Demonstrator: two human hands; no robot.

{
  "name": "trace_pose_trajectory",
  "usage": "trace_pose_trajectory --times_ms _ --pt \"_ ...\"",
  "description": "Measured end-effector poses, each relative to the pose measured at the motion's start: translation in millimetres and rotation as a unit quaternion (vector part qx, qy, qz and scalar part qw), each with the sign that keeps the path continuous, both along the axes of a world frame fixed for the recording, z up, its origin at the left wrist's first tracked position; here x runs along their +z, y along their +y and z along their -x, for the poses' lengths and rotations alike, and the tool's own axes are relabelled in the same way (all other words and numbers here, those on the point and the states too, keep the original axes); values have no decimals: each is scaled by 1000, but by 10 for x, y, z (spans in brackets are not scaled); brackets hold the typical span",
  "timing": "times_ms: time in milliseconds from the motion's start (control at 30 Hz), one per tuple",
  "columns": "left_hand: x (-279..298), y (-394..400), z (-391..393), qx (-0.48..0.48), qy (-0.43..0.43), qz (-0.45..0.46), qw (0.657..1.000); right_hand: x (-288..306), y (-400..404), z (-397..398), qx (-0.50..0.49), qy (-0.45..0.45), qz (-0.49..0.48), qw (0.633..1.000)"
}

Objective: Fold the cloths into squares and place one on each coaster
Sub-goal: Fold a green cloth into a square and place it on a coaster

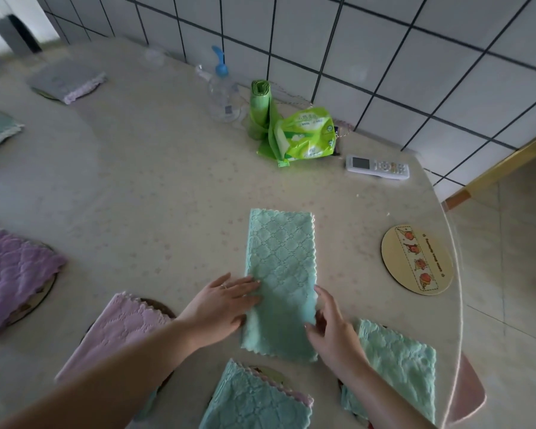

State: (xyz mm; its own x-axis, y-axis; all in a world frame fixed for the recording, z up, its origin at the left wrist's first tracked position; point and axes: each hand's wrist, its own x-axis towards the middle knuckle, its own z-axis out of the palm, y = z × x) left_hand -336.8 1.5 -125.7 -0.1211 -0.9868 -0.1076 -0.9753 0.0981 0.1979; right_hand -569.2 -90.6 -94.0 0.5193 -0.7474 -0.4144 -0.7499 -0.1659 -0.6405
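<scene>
Green and fuzzy, with zigzag edges and stitched diamonds: saw the long green cloth [280, 274] lying flat on the table [167, 196], folded into a thin strip. Found the left hand [220, 305] on its left edge, fingers straight and pressing down, gripping nothing. Found the right hand [331, 329] on its right edge, fingers loose and spread apart, thumb resting on top, with no real pinch to be seen.

Judged the step as half done: folded once, not yet a square. Guessed the next move to be lifting the near end, laying it over the far end, then matching the corners. Looked soft and floppy, so likely to slip without a flat hand on it.

Spotted the bare coaster [416, 260] well to the right of the long green cloth: round, stiff, tan, with a strip of little pictures, and no cloth on it. Picked that as the place for this square.

Counted folded squares on other coasters too:
- green square [396, 363], just right of the strip's near end
- another green square [254, 404], just in front of it
- pink square [118, 332], left of it
- purple square [13, 274], farther left

Noticed a hard white remote [377, 167] and a shiny green tissue pack [307, 134] beyond the strip's far end.
</scene>
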Motion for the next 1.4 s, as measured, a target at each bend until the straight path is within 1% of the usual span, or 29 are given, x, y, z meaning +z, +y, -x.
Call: trace_pose_trajectory --times_ms 33,100,167,200,267,300,333,367,400,467,500,533,600,633,667,767,833,900,1000,1100,1133,1200,1233,1267,1300,1333,1367,1400 --pt "3 -4 14 14 22 6 1000 52 7 -13 -3 -20 -26 999" --pt "54 -38 66 76 114 -6 991 129 -4 -45 -31 -54 -69 996" --pt "136 -61 110 173 204 -30 963 202 -11 -74 -100 -94 -141 981" --pt "173 -63 122 219 237 -42 946 228 1 -73 -146 -132 -199 960" --pt "236 -15 139 274 287 -58 916 292 48 -52 -240 -220 -327 887" --pt "242 34 140 283 296 -68 909 310 75 -23 -267 -251 -375 851" --pt "235 91 150 286 309 -83 903 308 108 10 -274 -258 -398 837" --pt "217 146 165 287 327 -98 895 303 138 28 -265 -244 -399 843" --pt "197 191 183 289 347 -106 886 285 161 42 -235 -209 -371 874" --pt "156 225 210 298 365 -110 875 208 169 54 -138 -125 -242 952" --pt "145 211 215 308 364 -113 872 181 140 39 -99 -93 -164 977" --pt "142 182 214 318 362 -117 868 175 95 8 -85 -76 -89 989" --pt "152 101 212 343 371 -123 854 165 -31 -69 -91 -69 22 993" --pt "159 58 206 359 382 -122 843 166 -116 -128 -93 -78 48 991" --pt "166 15 194 376 396 -119 829 151 -205 -196 -94 -85 51 991" --pt "170 -85 151 419 435 -115 788 67 -451 -391 -83 -76 23 993" --pt "150 -123 131 437 452 -117 768 -15 -554 -482 -71 -68 20 995" --pt "132 -122 125 446 455 -120 761 -83 -614 -558 -58 -42 18 997" --pt "94 -80 134 451 434 -118 771 -152 -663 -649 -48 -11 23 999" --pt "102 -45 166 447 436 -108 773 -208 -667 -678 -56 -3 26 998" --pt "110 -39 181 450 446 -98 768 -225 -667 -680 -61 -2 27 998" --pt "127 -26 207 480 472 -43 738 -253 -678 -695 -65 -2 29 997" --pt "129 -4 215 492 458 6 740 -267 -692 -709 -63 -4 29 998" --pt "126 19 218 486 416 60 766 -285 -706 -721 -60 -5 30 998" --pt "124 40 222 456 359 105 808 -294 -719 -738 -57 -2 32 998" --pt "128 49 232 404 305 137 851 -292 -728 -751 -53 2 34 998" --pt "128 45 247 338 258 156 891 -284 -735 -762 -50 6 39 998" --pt "111 27 267 265 219 164 925 -269 -730 -768 -47 10 46 998"
